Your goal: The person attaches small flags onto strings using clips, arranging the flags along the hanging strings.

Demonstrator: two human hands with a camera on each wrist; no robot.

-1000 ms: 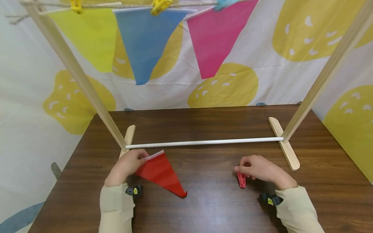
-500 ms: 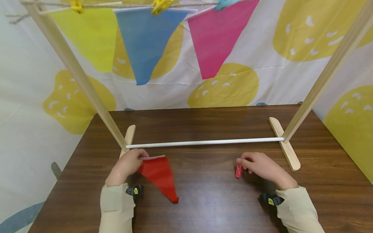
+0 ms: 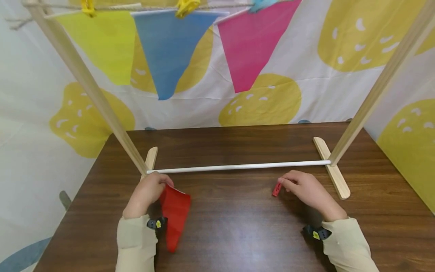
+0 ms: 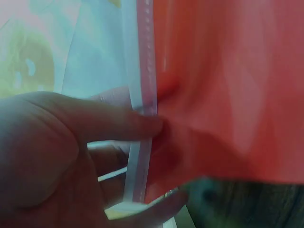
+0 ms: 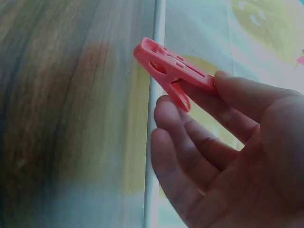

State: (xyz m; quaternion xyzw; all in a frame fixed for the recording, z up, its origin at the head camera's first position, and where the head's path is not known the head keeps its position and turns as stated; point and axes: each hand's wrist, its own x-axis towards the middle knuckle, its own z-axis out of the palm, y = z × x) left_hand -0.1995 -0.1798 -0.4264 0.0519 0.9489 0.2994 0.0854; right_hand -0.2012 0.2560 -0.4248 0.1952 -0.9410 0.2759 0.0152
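Observation:
My left hand (image 3: 148, 190) pinches the white-hemmed edge of a red pennant flag (image 3: 176, 215) near one corner; the flag hangs down toward the person, its narrow tip lowest. In the left wrist view, the thumb lies over the white hem of the flag (image 4: 228, 95), with fingers behind it. On the right, my right hand (image 3: 306, 192) holds a red clothespin (image 3: 276, 189) by one end between thumb and index finger. Seen from the right wrist, the clothespin (image 5: 175, 69) points away from the palm, and the other fingers are loosely bent beneath it.
A wooden frame's left post (image 3: 91, 90) and right post (image 3: 377, 87) stand on feet joined by a white rod (image 3: 238, 166). Overhead, a rope carries a yellow flag (image 3: 105, 45), a blue flag (image 3: 175, 49) and a pink flag (image 3: 255, 45), with clothespins on it. Brown tabletop (image 3: 238, 219) lies below.
The red flag has swung round in the left hand, its tip moving left and toward the person. The right hand has risen slightly and turned the clothespin.

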